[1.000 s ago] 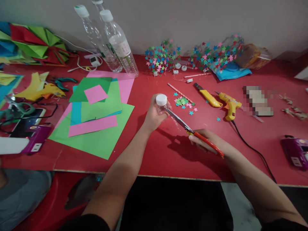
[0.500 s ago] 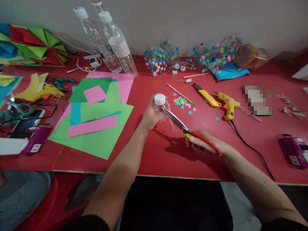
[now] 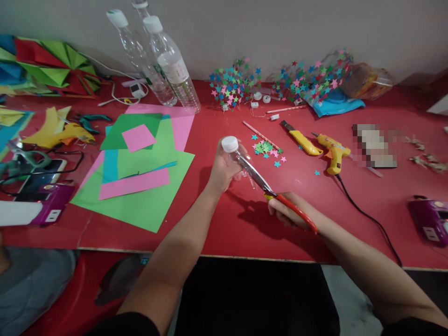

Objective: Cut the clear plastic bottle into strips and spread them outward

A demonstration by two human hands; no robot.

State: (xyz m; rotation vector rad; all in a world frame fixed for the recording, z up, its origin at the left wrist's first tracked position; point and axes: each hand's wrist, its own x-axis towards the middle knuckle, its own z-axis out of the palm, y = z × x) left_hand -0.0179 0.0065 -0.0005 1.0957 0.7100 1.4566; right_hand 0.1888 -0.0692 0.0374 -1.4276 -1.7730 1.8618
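A clear plastic bottle top with a white cap (image 3: 230,144) is gripped in my left hand (image 3: 224,165), its cap tilted toward the upper left. My right hand (image 3: 287,210) is closed around the handles of a pair of scissors (image 3: 297,211), one red and one partly hidden yellow. The scissor blades (image 3: 257,176) reach up and left to the clear plastic beside my left fingers. How far the blades are parted is hard to make out. Just beyond my left hand lies a small pile of paper stars (image 3: 266,149) with a striped straw (image 3: 259,134) next to it.
Coloured paper sheets (image 3: 140,200) lie at left, with tall plastic bottles (image 3: 175,70) behind them. A yellow box cutter (image 3: 303,141) and a yellow glue gun (image 3: 335,158), its black cord trailing to the front edge, lie at right. Star-covered balls (image 3: 233,86) stand along the wall.
The bottle top has tilted further, its cap shifting slightly left. My right hand and the scissors have moved a little left.
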